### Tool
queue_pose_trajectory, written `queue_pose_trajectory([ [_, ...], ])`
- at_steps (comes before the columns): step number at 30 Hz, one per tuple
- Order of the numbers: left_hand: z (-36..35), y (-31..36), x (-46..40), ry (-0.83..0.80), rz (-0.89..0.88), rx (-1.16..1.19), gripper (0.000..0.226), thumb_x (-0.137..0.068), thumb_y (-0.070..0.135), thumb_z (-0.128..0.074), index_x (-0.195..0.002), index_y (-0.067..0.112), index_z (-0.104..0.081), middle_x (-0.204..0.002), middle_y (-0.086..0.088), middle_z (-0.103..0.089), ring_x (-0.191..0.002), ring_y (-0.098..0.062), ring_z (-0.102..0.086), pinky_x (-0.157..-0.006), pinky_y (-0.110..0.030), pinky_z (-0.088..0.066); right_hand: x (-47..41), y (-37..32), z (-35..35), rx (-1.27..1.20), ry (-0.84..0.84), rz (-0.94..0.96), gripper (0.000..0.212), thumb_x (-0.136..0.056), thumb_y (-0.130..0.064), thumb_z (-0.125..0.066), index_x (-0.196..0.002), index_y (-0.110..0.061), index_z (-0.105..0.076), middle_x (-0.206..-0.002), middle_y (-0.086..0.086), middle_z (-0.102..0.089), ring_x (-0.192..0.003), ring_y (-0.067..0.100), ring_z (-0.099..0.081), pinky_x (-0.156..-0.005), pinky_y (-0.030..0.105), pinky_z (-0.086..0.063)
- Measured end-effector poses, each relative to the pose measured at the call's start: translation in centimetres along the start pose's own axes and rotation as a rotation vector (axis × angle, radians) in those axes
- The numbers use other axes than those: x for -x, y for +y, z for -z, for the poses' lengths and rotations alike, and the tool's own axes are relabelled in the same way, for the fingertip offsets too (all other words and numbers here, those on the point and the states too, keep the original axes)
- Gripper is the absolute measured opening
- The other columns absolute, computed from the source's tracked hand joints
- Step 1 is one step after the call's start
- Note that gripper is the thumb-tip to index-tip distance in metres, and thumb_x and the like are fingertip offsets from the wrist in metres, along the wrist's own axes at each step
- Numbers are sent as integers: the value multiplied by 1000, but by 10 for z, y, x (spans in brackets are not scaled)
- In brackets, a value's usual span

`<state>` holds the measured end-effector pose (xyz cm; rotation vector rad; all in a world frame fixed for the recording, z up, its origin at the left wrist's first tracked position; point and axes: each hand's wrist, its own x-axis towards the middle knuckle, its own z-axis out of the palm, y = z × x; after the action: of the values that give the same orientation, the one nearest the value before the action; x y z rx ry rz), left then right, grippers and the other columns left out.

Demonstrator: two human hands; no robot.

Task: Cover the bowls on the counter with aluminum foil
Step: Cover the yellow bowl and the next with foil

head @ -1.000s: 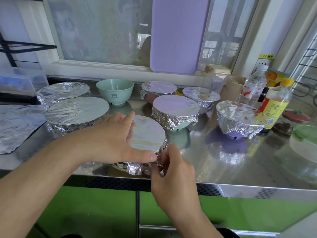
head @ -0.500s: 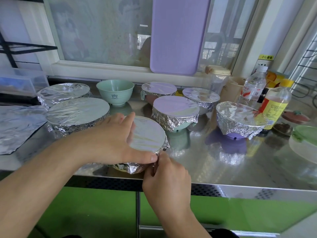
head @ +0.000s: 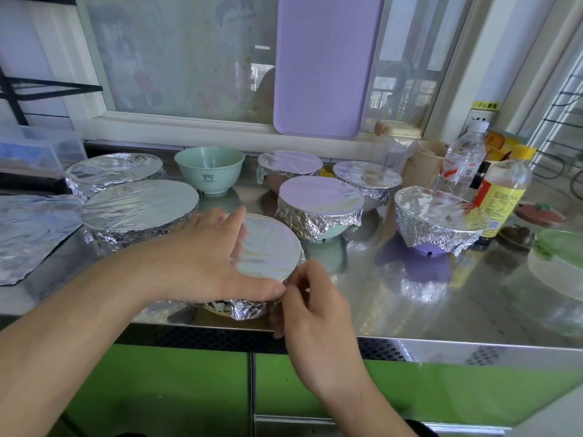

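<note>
**Obscured and cropped regions, head view**

Your left hand (head: pixel 202 263) covers the left part of the nearest foil-covered bowl (head: pixel 268 253); its bowl body is wrapped and unseen. Your right hand (head: pixel 310 305) hides that bowl's right flank, and its fingertips are blurred, so contact with the foil cannot be confirmed. The loose foil sheet (head: pixel 28 234) is cropped by the left edge. The green-lidded container (head: pixel 558 263) runs off the right edge. Labels on the yellow-capped bottle (head: pixel 501 193) are too small to read.

Seven foil-covered bowls (head: pixel 320 200) spread across the frame's middle, nearest one (head: pixel 268 250) at lower centre, one uncovered green bowl (head: pixel 209 168) upright upper centre-left, loose foil sheet (head: pixel 28 234) flat at left edge
</note>
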<state>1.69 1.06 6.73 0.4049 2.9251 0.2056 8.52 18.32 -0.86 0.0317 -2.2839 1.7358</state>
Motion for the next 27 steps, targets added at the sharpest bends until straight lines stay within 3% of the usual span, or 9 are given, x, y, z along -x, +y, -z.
queue_pose_trajectory([
  [5, 2, 1, 1, -23, 7, -11, 156, -44, 108, -44, -164, 29, 17, -169, 11, -2, -158, -12, 1, -126, -38, -18, -4, -4, 11, -285, -115, -211, 15, -93, 6, -53, -80, 2, -60, -82, 25, -72, -73, 30, -72, -81, 53, -64],
  [7, 2, 1, 1, -26, 8, -17, 156, -45, 109, -44, -164, 29, 18, -169, 10, -1, -158, -13, 1, -126, -38, -19, -10, 1, 17, -77, -31, -147, 18, -88, -2, -55, -81, -9, -70, -80, 11, -75, -76, 25, -72, -82, 52, -63],
  [9, 2, 1, 2, -26, 6, -14, 156, -46, 110, -45, -163, 29, 18, -168, 11, -4, -157, -13, -3, -126, -40, -22, -16, 3, 19, 145, 140, -37, 21, -91, -10, -59, -102, -23, -71, -96, -4, -75, -86, 12, -70, -83, 41, -61],
  [11, 1, 1, 2, -22, 9, -11, 155, -45, 110, -45, -163, 30, 17, -167, 11, -6, -157, -14, -5, -125, -41, -23, -19, 3, 17, 234, 155, 94, 31, -96, -8, -57, -123, -22, -63, -110, -7, -68, -99, 11, -66, -88, 34, -55],
  [14, 1, 1, 2, -15, 15, -12, 156, -43, 109, -43, -164, 29, 16, -167, 9, -6, -157, -14, -3, -126, -41, -21, -11, 1, 5, 225, -35, 182, 36, -96, 1, -47, -121, -23, -58, -100, -8, -68, -90, 12, -62, -77, 28, -49],
  [19, 3, 4, 4, -16, 21, -4, 152, -52, 106, -51, -164, 28, 16, -168, 10, -6, -157, -13, -3, -127, -39, -19, 5, 5, -1, 152, -91, 157, 41, -105, -3, -40, -136, -27, -53, -84, -10, -61, -70, 9, -53, -63, 16, -37],
  [21, 3, 3, 4, -20, 20, -9, 152, -52, 107, -49, -164, 28, 16, -168, 11, -6, -157, -13, -4, -127, -39, -20, 5, 6, 4, 178, -98, 155, 38, -105, -6, -43, -131, -29, -57, -81, -13, -58, -70, 6, -53, -64, 15, -37],
  [24, 2, 2, 5, -26, 19, -14, 154, -47, 111, -42, -163, 30, 16, -168, 11, -4, -157, -14, -4, -127, -42, -21, 7, 8, 13, 182, 97, 141, 17, -102, -19, -55, -113, -31, -59, -100, -15, -61, -89, 4, -58, -80, 25, -46],
  [27, 6, 3, 7, -56, 33, -28, 160, -41, 114, -37, -163, 27, 19, -172, 8, 3, -159, -17, 0, -128, -43, -17, 10, -2, 17, -45, 113, 46, 14, -97, -18, -64, -84, -19, -59, -75, -2, -61, -68, 9, -53, -63, 22, -42],
])
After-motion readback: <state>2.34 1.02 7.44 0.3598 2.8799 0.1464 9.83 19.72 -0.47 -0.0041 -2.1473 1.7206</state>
